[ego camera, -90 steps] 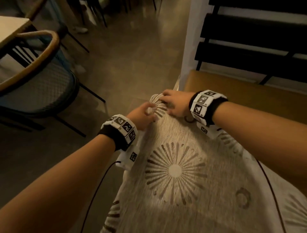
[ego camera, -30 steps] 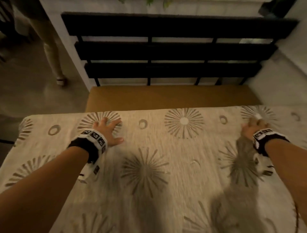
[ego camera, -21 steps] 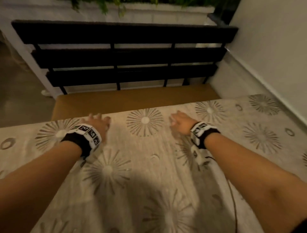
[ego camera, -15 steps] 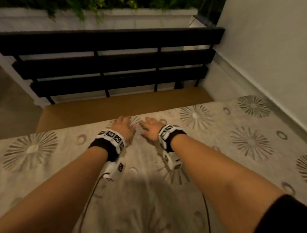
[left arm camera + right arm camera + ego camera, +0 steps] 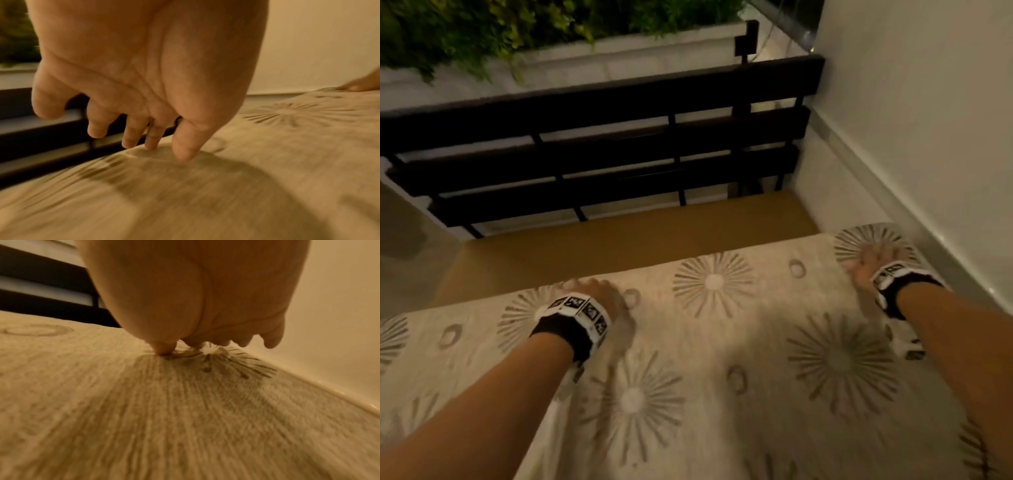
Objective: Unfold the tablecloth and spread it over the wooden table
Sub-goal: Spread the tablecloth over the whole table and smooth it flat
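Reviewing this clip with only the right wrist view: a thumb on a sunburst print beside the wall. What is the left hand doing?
Observer: The left hand has its fingertips on the cloth near the far edge, fingers spread, gripping nothing.
Operator: Is the cloth fully open?
Observer: In the head view it lies flat with no fold in sight. Its left and near edges are out of frame.
Operator: What lies beyond the far edge?
Observer: A bare brown strip runs between the cloth and the black slats. I cannot tell whether it is table or bench.
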Tool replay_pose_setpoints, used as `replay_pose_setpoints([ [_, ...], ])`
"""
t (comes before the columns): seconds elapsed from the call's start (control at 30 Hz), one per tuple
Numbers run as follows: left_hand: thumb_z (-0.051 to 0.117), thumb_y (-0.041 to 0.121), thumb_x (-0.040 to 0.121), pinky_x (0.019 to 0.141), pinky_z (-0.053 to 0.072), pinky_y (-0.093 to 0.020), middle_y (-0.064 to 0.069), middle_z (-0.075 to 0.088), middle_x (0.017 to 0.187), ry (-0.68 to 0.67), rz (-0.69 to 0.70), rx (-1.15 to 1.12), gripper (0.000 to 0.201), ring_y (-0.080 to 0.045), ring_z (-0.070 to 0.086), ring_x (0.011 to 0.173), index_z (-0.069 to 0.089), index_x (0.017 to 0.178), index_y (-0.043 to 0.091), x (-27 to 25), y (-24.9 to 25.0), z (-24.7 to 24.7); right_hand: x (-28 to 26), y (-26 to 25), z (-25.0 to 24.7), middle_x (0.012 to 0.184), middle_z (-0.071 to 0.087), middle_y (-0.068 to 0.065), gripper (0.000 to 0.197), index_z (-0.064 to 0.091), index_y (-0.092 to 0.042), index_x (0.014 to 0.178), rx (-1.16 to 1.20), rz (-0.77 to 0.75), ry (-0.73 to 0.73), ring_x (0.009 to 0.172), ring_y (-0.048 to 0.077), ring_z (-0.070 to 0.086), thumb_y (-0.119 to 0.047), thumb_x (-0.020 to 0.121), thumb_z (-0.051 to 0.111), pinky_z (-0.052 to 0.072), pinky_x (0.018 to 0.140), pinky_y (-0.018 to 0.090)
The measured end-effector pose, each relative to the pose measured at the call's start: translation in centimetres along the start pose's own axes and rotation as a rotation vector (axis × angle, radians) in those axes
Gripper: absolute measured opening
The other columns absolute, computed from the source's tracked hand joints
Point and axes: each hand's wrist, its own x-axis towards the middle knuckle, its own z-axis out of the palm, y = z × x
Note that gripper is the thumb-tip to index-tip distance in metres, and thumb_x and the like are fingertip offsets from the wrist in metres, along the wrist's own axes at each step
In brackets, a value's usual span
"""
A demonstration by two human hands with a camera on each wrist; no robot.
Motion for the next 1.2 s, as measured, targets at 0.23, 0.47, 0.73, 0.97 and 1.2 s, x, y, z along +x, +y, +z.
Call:
replay_pose_setpoints([
  [0.23, 0.022, 0.050, 0.097, 0.116, 0.006, -0.051, 0.001, -0.009, 0.161, 0.100, 0.353, -0.250, 0.061, -0.028, -0.006, 0.147, -0.002, 0.150, 0.033, 0.1, 20.3, -2.0, -1.3, -11.3, 1.7, 0.162, 0.002, 0.006, 0.061, 0.010, -0.023, 0.153, -0.010, -0.740, -0.110, 0.149, 0.025, 0.003, -0.049, 0.099, 0.020, 0.007, 0.120, 0.045],
  [0.47, 0.011, 0.055, 0.095, 0.118, -0.002, -0.047, 0.007, -0.016, 0.159, 0.085, 0.273, -0.198, 0.061, -0.023, -0.015, 0.146, -0.008, 0.149, 0.034, 1.5, 22.1, 2.0, 9.1, 5.1, 3.6, 0.159, 0.018, 0.007, 0.082, 0.020, -0.023, 0.150, 0.209, -0.199, -0.071, 0.145, 0.029, 0.020, -0.070, 0.084, 0.029, 0.019, 0.117, 0.047],
  [0.73, 0.013, 0.057, 0.094, 0.117, -0.005, -0.048, 0.004, -0.020, 0.158, -0.003, 0.244, -0.176, 0.064, -0.025, -0.019, 0.145, -0.010, 0.149, 0.033, 2.1, 22.4, 0.8, 5.3, 9.2, 0.1, 0.162, -0.003, 0.010, 0.062, 0.008, -0.018, 0.153, 0.210, -0.001, -0.005, 0.148, 0.031, 0.007, -0.047, 0.100, 0.021, 0.013, 0.119, 0.046],
  [0.97, 0.023, 0.049, 0.099, 0.120, -0.001, -0.040, -0.008, -0.008, 0.160, 0.097, 0.397, -0.512, 0.067, -0.024, -0.008, 0.147, 0.000, 0.152, 0.015, -2.9, 18.3, 0.4, -11.2, -0.9, 1.7, 0.157, 0.017, 0.022, 0.061, 0.033, -0.010, 0.147, 0.345, -0.520, 0.101, 0.145, 0.038, 0.018, -0.039, 0.095, 0.027, 0.016, 0.117, 0.044],
  [1.2, 0.014, 0.057, 0.091, 0.120, 0.007, -0.043, -0.013, 0.007, 0.160, 0.137, 0.325, -0.474, 0.076, -0.030, 0.003, 0.147, 0.015, 0.150, 0.009, -18.8, 5.7, 10.2, -29.3, -10.1, 7.8, 0.161, 0.012, 0.012, 0.067, 0.025, -0.019, 0.151, 0.333, -0.557, -0.044, 0.148, 0.029, 0.010, -0.044, 0.088, 0.023, 0.010, 0.118, 0.042],
])
